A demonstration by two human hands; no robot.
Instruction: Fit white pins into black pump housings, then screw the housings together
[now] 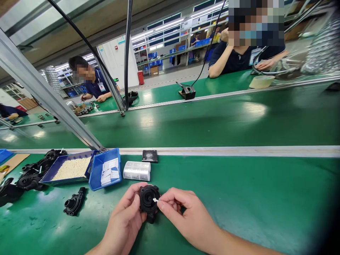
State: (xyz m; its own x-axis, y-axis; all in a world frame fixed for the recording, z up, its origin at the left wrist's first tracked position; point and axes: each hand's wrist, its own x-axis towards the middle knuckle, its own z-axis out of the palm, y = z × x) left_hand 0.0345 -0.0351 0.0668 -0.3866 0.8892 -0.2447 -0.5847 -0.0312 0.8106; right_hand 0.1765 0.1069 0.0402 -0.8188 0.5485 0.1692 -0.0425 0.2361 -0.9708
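The green work surface (239, 198) spans the near part of the scene. On it at left, a blue-purple tray (47, 181) of cream-coloured pieces stands just beside a smaller blue bin (94, 184) of white strips; black housings (32, 177) lie left of the tray, and one separate housing (74, 202) lies nearer. Right of the bin rests a roll of silvery labels (136, 170), with a dark flat block (149, 156) just beyond it. Near centre, the left hand (130, 216), fingers curled partly closed, grips a round black part (149, 202) by its left side, above the surface. The right hand (187, 212), thumb and forefinger pinched together, holds a small white piece (155, 200) at the part's open face.
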